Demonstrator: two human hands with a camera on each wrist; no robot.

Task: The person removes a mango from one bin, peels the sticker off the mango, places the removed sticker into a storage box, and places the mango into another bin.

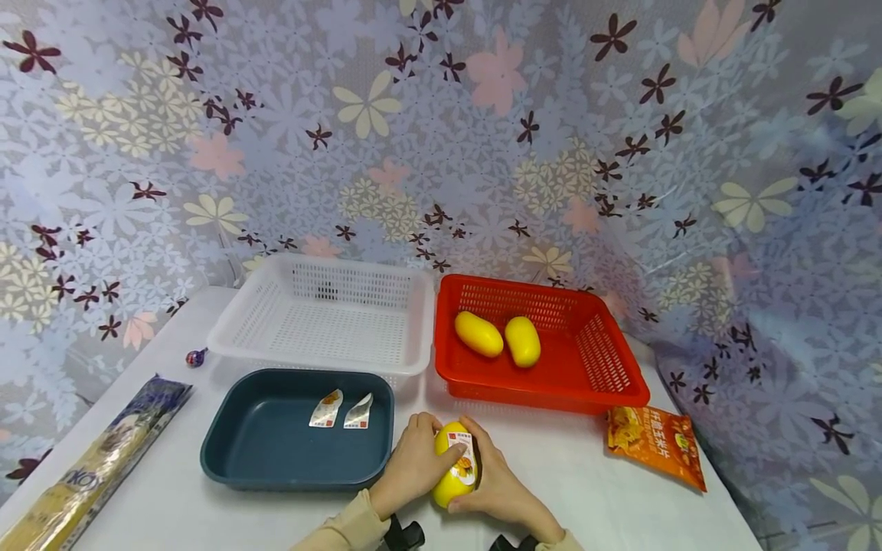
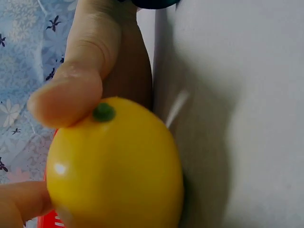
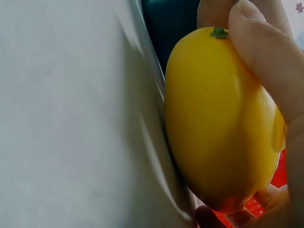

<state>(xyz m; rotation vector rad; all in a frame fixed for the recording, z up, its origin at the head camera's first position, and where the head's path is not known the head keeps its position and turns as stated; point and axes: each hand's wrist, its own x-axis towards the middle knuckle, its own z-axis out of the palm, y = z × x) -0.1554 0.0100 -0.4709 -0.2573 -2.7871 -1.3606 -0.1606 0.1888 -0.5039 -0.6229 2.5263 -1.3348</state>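
Note:
A yellow mango [image 1: 448, 490] with a small green stem nub lies between both hands, low over the white table in front of the red basket. On its upper side sits a white sticker [image 1: 463, 468] with red print and an orange picture. My left hand [image 1: 413, 463] holds the mango from the left, its thumb pressing on the sticker. From the right, my right hand [image 1: 506, 486] grips the same mango, thumb at the near end and fingers round the far side. Both wrist views show the smooth yellow skin close up, with the sticker hidden there.
Two more mangoes [image 1: 478, 334] lie in the red basket [image 1: 551, 399]. Left of it stands a white basket [image 1: 324, 360]. A dark teal tray [image 1: 296, 484] holds two sticker pieces [image 1: 327, 409]. A noodle pack [image 1: 103, 467], a lollipop [image 1: 196, 357] and an orange snack bag [image 1: 658, 445] lie around.

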